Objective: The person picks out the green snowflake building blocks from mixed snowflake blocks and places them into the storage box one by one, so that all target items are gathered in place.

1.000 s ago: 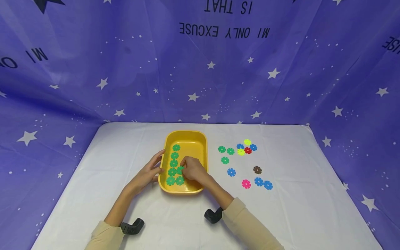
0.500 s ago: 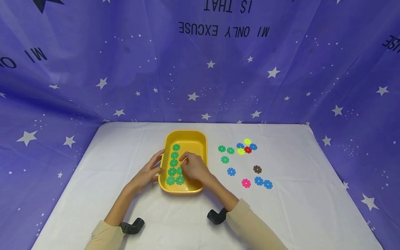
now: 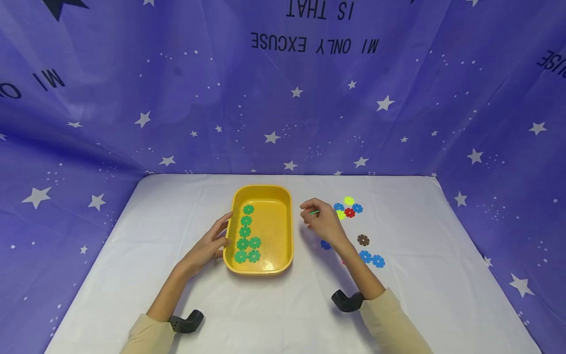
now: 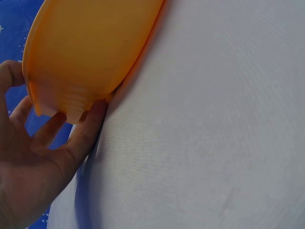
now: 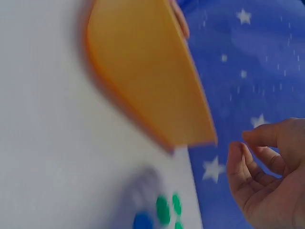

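Observation:
A yellow plastic tray (image 3: 277, 223) holds several green notched discs (image 3: 246, 221), which lie flat along its left side. My left hand (image 3: 207, 250) rests against the tray's left outer wall, fingers spread; in the left wrist view, its fingertips touch the wall. Right of the tray, my right hand (image 3: 326, 225) hovers over the loose discs, fingers bent and thumb near the index finger. Nothing shows between those fingers in the right wrist view. Beneath this hand lie green discs (image 5: 163, 210) on the table, mostly hidden from the head view, where one green edge shows between the fingers.
Scattered on the white-covered table (image 3: 274, 314) are a red disc (image 3: 350, 213), a yellow disc (image 3: 349, 200), a brown disc (image 3: 363, 240) and several blue discs (image 3: 378, 261). The right forearm nearly covers a pink disc (image 3: 343, 262). A starry purple curtain (image 3: 247, 108) stands behind.
My right hand has left the green discs inside the tray and moved right, out over the loose green discs on the table. My left hand and the tray stay in place.

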The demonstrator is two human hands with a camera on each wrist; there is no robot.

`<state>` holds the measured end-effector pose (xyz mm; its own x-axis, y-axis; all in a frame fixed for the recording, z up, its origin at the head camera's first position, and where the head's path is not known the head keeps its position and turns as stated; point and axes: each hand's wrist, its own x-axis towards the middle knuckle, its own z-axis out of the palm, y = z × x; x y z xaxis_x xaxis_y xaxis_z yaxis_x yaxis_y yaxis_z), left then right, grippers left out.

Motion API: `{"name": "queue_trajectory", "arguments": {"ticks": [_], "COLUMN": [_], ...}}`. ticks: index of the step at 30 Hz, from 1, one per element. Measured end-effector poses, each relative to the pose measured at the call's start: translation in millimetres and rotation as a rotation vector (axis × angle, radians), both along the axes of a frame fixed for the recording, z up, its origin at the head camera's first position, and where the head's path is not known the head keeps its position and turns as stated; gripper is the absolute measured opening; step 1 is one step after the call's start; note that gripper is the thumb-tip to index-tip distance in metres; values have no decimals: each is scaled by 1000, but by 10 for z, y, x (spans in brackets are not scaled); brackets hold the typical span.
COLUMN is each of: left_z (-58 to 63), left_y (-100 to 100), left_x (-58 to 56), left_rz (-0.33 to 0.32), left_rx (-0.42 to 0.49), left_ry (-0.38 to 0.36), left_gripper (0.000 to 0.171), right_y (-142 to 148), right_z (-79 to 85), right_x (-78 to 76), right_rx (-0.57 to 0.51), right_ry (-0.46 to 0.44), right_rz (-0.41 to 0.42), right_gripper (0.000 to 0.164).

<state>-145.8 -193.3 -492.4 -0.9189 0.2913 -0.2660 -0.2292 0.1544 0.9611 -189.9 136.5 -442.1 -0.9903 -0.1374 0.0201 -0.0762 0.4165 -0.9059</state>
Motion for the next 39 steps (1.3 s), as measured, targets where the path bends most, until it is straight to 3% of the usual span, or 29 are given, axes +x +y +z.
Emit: {"name": "queue_trajectory", "arguments": {"ticks": [8,16,25,33,39], "left_z": [-5,-2,-14,-10,4], "left_y": [0,2,-4,1,5], "left_x": [-2,-1,10,12,9], "left_rz": [-1,0,-4,-4,0], "left_rx": [-1,-6,5,3,-5], "left_ry": [-1,4,8,1,1], "left_gripper": [78,78,79,79,79], "right_y": [474,615,589,565,535], "right_z": [-331,-576,-589,-628,-599], "right_x": [-58,-83,-96,-123,-133], "right_rx": [153,204,264,312,375], "right_ry": [-26,-84,-57,-55,-69], "right_rz": [-74,-87,-47,-64,-45], "right_gripper": [26,28,32,28,36]}}
